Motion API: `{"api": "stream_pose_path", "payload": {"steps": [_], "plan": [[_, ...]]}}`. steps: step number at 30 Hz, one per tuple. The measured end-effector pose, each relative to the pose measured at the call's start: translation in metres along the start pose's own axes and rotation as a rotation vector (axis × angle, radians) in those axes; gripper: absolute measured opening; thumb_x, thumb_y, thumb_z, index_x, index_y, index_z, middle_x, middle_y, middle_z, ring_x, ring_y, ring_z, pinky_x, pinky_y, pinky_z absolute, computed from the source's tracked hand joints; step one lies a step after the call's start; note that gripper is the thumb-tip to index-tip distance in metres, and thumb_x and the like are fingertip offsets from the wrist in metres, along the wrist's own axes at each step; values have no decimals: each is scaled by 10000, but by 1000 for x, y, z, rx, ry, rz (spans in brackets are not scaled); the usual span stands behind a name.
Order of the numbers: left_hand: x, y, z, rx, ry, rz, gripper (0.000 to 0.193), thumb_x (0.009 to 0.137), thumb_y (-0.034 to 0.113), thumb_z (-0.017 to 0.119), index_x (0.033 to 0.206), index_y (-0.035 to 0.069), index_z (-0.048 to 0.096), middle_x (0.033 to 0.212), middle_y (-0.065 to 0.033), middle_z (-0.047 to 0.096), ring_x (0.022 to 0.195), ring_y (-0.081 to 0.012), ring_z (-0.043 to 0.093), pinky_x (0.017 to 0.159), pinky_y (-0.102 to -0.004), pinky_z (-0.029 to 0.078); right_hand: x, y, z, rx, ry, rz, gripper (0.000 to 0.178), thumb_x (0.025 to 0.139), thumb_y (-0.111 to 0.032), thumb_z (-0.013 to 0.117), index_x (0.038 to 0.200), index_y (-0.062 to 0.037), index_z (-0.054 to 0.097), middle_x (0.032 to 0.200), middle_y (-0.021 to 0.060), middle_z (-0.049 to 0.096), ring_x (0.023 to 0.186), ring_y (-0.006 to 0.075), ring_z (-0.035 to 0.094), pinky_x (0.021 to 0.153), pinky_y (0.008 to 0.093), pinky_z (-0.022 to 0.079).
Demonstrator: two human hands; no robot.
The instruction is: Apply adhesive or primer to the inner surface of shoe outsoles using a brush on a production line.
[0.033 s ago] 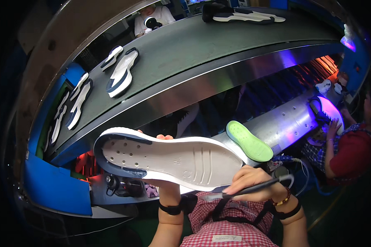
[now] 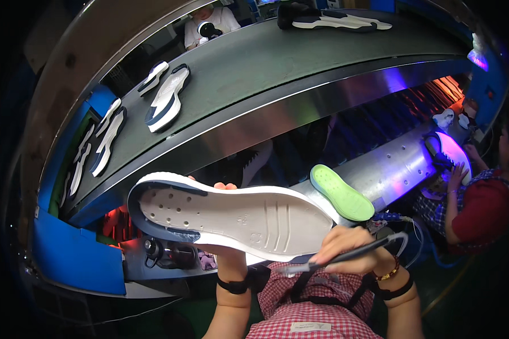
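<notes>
A large shoe sole (image 2: 232, 220), white-rimmed with a grey inside and a dark blue heel band, lies level across the middle. My left hand (image 2: 225, 186) supports it from beneath. Its fingertips curl over the far edge, and the palm is hidden by the sole. Beside the sole's right end, my right hand (image 2: 345, 248) grips a slim dark-handled brush (image 2: 345, 256). The pale brush tip points left, just off the sole's near edge. A curved tube or cord seems to leave the handle's right end. Past the right hand, a green insole-shaped piece (image 2: 342, 193) rests on the metal ledge.
A dark conveyor belt (image 2: 237, 79) arches across the back, carrying several white and navy soles (image 2: 167, 99). A metal ledge (image 2: 387, 166) runs below it. At the left stand a dark bottle (image 2: 172, 254) and a blue panel (image 2: 85, 254). A co-worker (image 2: 481, 209) handles a shoe at right.
The brush's right end has risen slightly, and my right fingers have shifted a little away from the sole's near edge. The sole has barely moved.
</notes>
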State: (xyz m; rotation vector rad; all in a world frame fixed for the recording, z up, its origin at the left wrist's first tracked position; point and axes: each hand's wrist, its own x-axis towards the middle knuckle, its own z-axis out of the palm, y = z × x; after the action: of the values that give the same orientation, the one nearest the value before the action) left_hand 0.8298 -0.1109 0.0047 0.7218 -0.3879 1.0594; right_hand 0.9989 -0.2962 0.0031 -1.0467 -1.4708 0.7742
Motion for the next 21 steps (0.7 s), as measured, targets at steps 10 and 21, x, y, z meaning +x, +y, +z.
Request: {"api": "stream_pose_path", "payload": {"steps": [10, 21], "plan": [[6, -1, 8, 25, -24, -39, 663, 858, 534, 435, 1406, 236, 208, 1266, -180, 427, 1188, -331, 419, 951, -601, 342, -12, 4, -14, 136, -31, 88, 251, 677, 6, 707, 926, -13, 676, 879, 117, 662, 794, 173, 603, 707, 268, 474], [8, -6, -7, -62, 48, -83, 914, 721, 735, 455, 1404, 173, 226, 1316, -220, 384, 1204, -353, 403, 1005, -539, 313, -28, 20, -31, 258, 106, 124, 253, 647, -7, 720, 898, -24, 694, 887, 51, 675, 856, 170, 560, 830, 289, 434]]}}
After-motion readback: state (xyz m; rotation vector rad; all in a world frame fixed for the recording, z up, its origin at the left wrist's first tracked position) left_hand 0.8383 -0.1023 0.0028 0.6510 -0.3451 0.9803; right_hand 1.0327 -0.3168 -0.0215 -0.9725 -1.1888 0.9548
